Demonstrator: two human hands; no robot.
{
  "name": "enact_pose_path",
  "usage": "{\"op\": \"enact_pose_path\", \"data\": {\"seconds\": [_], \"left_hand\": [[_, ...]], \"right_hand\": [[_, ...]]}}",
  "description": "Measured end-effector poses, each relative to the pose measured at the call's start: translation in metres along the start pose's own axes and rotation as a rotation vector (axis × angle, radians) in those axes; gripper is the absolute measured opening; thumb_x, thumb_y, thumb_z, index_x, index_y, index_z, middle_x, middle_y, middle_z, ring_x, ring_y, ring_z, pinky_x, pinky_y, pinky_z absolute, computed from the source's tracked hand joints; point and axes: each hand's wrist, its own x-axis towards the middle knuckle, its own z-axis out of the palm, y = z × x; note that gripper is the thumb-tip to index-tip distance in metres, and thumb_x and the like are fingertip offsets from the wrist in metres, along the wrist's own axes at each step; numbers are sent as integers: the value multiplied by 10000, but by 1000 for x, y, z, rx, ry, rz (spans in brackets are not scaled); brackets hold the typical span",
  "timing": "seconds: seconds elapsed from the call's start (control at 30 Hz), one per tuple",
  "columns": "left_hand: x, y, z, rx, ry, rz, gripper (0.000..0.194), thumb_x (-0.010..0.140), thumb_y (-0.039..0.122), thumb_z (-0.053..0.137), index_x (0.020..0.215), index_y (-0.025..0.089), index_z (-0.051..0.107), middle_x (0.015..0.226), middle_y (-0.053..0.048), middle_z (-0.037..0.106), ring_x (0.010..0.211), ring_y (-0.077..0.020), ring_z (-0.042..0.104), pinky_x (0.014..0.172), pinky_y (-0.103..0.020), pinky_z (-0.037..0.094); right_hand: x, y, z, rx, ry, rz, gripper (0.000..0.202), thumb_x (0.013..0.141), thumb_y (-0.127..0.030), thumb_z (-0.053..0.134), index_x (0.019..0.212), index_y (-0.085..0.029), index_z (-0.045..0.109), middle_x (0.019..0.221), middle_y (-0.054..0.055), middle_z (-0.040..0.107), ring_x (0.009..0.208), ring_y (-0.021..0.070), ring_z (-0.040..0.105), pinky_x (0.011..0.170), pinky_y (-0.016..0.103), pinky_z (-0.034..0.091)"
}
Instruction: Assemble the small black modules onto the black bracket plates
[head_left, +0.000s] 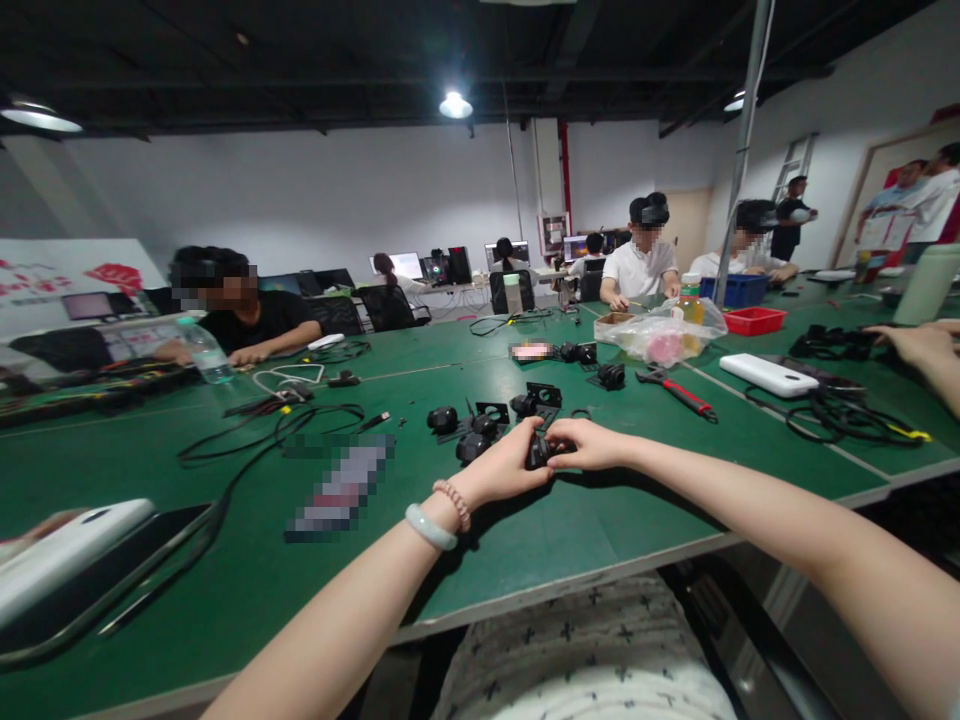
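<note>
Both of my hands meet over the green table, around a small black part. My left hand, with a bead bracelet and a pale bangle at its wrist, is closed on the part from the left. From the right, the fingers of my right hand are closed on the same part, partly hiding it. Just beyond and to the left lie several black parts with round bodies and flat brackets, among them a round one. Another black part rests farther back on the right.
A red-handled wrench, a white power bank and cables lie to the right. At left are a blurred flat item, black cables and a bottle. A plastic bag stands farther back. Other people sit around the table.
</note>
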Motion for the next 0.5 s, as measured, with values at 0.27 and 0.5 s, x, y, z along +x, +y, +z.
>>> {"op": "enact_pose_path", "data": {"seconds": [0.27, 0.5], "left_hand": [[0, 1, 1, -16, 2, -13, 619, 653, 320, 566, 1193, 157, 311, 1168, -103, 454, 1055, -244, 458, 901, -357, 366], [0, 6, -2, -55, -3, 35, 574, 654, 279, 563, 1167, 164, 332, 1108, -81, 486, 995, -219, 488, 866, -337, 382]], "right_hand": [[-2, 0, 2, 40, 15, 32, 310, 700, -320, 568, 936, -123, 531, 869, 61, 592, 750, 157, 539, 666, 265, 411], [-3, -5, -1, 114, 104, 19, 402, 655, -278, 618, 1013, -145, 495, 911, 55, 581, 796, 159, 539, 705, 281, 419]]}}
